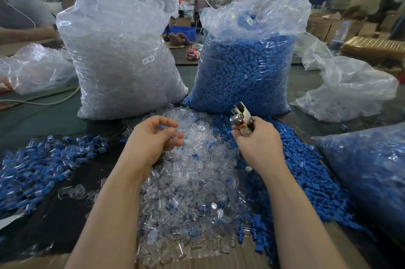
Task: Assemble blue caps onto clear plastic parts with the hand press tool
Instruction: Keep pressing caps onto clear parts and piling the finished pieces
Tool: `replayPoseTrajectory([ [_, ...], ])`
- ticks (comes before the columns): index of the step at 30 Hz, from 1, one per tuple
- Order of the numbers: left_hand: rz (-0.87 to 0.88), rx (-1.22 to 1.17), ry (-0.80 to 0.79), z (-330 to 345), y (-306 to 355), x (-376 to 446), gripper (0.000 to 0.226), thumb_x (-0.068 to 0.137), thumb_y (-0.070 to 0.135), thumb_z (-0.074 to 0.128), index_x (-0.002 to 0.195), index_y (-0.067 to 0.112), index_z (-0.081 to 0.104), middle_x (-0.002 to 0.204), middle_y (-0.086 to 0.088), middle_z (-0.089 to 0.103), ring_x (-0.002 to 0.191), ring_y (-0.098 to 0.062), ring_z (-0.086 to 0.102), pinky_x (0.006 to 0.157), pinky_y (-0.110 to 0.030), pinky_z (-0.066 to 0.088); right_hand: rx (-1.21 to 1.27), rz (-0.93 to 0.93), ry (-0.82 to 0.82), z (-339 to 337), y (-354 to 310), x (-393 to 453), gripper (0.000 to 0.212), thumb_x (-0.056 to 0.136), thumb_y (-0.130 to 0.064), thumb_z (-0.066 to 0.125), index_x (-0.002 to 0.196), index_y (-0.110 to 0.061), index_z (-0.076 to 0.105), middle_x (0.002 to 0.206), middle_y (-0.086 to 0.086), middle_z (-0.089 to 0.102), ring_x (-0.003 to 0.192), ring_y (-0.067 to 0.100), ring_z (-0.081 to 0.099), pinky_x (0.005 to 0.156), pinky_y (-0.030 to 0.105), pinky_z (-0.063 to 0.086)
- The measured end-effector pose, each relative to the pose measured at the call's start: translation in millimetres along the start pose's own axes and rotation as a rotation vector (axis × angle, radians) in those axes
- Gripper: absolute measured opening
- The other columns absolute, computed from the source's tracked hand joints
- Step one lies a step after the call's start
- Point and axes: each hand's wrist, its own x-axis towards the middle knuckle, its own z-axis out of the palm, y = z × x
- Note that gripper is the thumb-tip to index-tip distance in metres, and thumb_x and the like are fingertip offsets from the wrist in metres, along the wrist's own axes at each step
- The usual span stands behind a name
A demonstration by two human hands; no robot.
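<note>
1. The right hand (258,143) grips a small metal hand press tool (242,118), nose raised above the loose heap of blue plastic caps (306,170).
2. The left hand (153,137) hovers over the central pile of clear plastic parts (188,181), fingers curled round a clear piece with some blue showing; whether the cap is seated cannot be told.
3. Finished blue-capped pieces (43,163) lie left on the dark tabletop (54,225).
4. Stock stands behind: a clear-parts bag (122,60) and a blue-cap bag (245,71).
5. Recommendation: align cap squarely on the part, seat it fully in the tool's nose, keep fingertips clear, then squeeze.
</note>
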Motion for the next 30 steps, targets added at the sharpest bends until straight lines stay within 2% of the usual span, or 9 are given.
replayPoseTrajectory([
  [4, -0.006, -0.11, -0.085, 8, 3, -4, 0.02, 0.093, -0.008, 0.053, 0.091, 0.006, 0.067, 0.081, -0.007, 0.076, 0.074, -0.014, 0.074, 0.074, -0.024, 0.06, 0.076, 0.009, -0.001, -3, -3, -1, 0.016, 0.089, -0.034, 0.066, 0.093, -0.019, 0.063, 0.088, -0.003, 0.066, 0.085, 0.024, 0.059, 0.076, 0.041, 0.049],
  [8, -0.004, -0.13, -0.163, 10, 4, -7, 0.023, 0.088, -0.009, 0.059, 0.101, 0.008, 0.068, 0.091, -0.007, 0.077, 0.082, -0.014, 0.074, 0.074, -0.021, 0.059, 0.176, 0.019, -0.019, -5, -5, -1, 0.017, 0.089, -0.032, 0.067, 0.098, -0.018, 0.067, 0.091, -0.002, 0.068, 0.088, 0.022, 0.062, 0.082, 0.045, 0.052],
  [11, 0.025, -0.124, -0.135, 13, 4, -7, 0.016, 0.089, -0.002, 0.063, 0.099, 0.008, 0.07, 0.089, -0.006, 0.077, 0.079, -0.013, 0.074, 0.071, -0.021, 0.059, 0.308, 0.003, -0.027, -6, -5, -2, 0.002, 0.089, -0.024, 0.069, 0.09, -0.023, 0.067, 0.083, -0.01, 0.068, 0.08, 0.01, 0.063, 0.075, 0.034, 0.052],
  [13, 0.04, -0.109, -0.109, 15, 4, -7, 0.011, 0.09, 0.004, 0.065, 0.098, 0.008, 0.071, 0.086, -0.005, 0.077, 0.077, -0.012, 0.074, 0.065, -0.018, 0.058, 0.4, -0.025, -0.031, -7, -7, -3, 0.013, 0.089, -0.019, 0.07, 0.084, -0.03, 0.066, 0.079, -0.016, 0.067, 0.077, -0.001, 0.063, 0.069, 0.02, 0.047],
  [15, 0.055, -0.061, -0.093, 19, 4, -6, 0.011, 0.09, 0.014, 0.067, 0.097, 0.009, 0.073, 0.085, -0.003, 0.077, 0.078, -0.013, 0.074, 0.063, -0.016, 0.056, 0.446, -0.049, -0.038, -6, -9, -4, 0.015, 0.089, -0.019, 0.071, 0.084, -0.032, 0.066, 0.079, -0.017, 0.068, 0.077, -0.006, 0.061, 0.068, 0.016, 0.044],
  [20, 0.109, 0.056, -0.045, 29, 6, -7, 0.012, 0.09, 0.021, 0.069, 0.089, 0.01, 0.073, 0.077, 0.001, 0.076, 0.071, -0.012, 0.074, 0.058, -0.015, 0.052, 0.482, -0.092, -0.045, -1, -16, -6, 0.008, 0.086, -0.025, 0.074, 0.085, -0.027, 0.067, 0.076, -0.01, 0.069, 0.073, 0.002, 0.062, 0.072, 0.025, 0.05],
  [26, 0.329, 0.403, 0.089, 40, 6, -13, 0.019, 0.09, 0.027, 0.066, 0.072, 0.022, 0.072, 0.064, 0.009, 0.072, 0.064, -0.006, 0.07, 0.072, -0.03, 0.057, 0.467, -0.128, -0.062, 5, -22, -9, 0.012, 0.085, -0.031, 0.074, 0.084, -0.023, 0.065, 0.069, -0.011, 0.066, 0.064, 0.001, 0.057, 0.066, 0.03, 0.049],
  [30, 0.437, 0.53, 0.133, 45, 7, -16, 0.017, 0.088, 0.029, 0.065, 0.077, 0.02, 0.073, 0.065, 0.008, 0.07, 0.067, -0.007, 0.067, 0.072, -0.034, 0.056, 0.391, -0.133, -0.05, 5, -21, -9, 0.016, 0.086, -0.034, 0.072, 0.077, -0.03, 0.06, 0.067, -0.021, 0.064, 0.063, -0.001, 0.057, 0.058, 0.026, 0.043],
])
